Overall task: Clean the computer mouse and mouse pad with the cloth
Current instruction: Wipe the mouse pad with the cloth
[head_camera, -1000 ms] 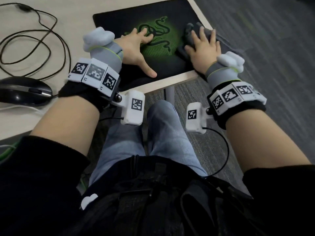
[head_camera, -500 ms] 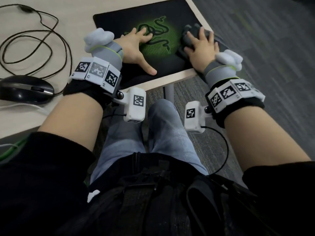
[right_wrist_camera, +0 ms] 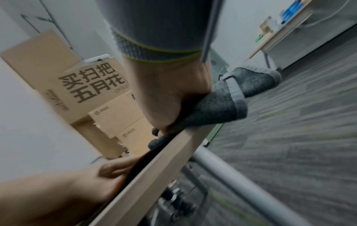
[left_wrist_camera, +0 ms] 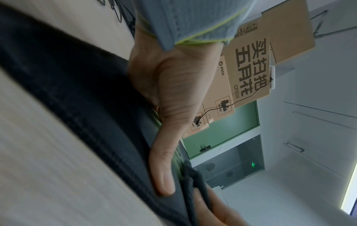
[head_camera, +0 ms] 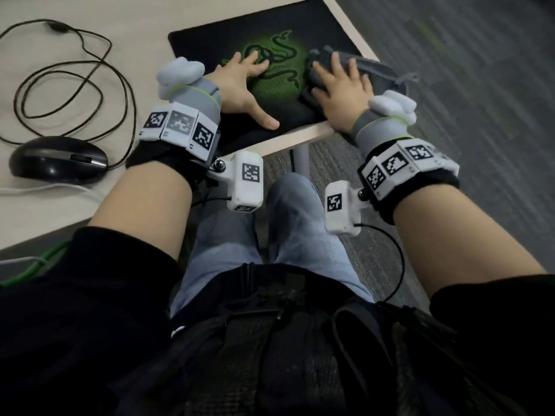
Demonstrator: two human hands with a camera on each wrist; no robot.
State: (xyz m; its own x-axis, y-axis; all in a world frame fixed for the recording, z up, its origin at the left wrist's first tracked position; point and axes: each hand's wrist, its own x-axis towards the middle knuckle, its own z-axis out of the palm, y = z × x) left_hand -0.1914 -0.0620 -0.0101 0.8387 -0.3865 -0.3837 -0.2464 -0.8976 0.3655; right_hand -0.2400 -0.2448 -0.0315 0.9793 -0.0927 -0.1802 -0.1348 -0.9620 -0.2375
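Step in hand: wiping the mouse pad [head_camera: 210, 40], which lies at the near right corner of the surface [head_camera: 45, 211]. Left hand [head_camera: 240, 85] spread flat on the pad's green logo, fingers straight, thumb out toward the near edge; it appears to pin the pad. Right hand [head_camera: 342, 88] flat, fingers spread, pressing the grey cloth [head_camera: 375, 66] onto the pad's right side; part of the cloth hangs over the surface's right edge. Computer mouse [head_camera: 57, 160] sits well apart, near the left part of the near edge, its cable [head_camera: 75, 79] looped behind it. Judgement: pad partly wiped, mouse untouched. Next move calls for sweeping the cloth across the pad while the left hand yields room.
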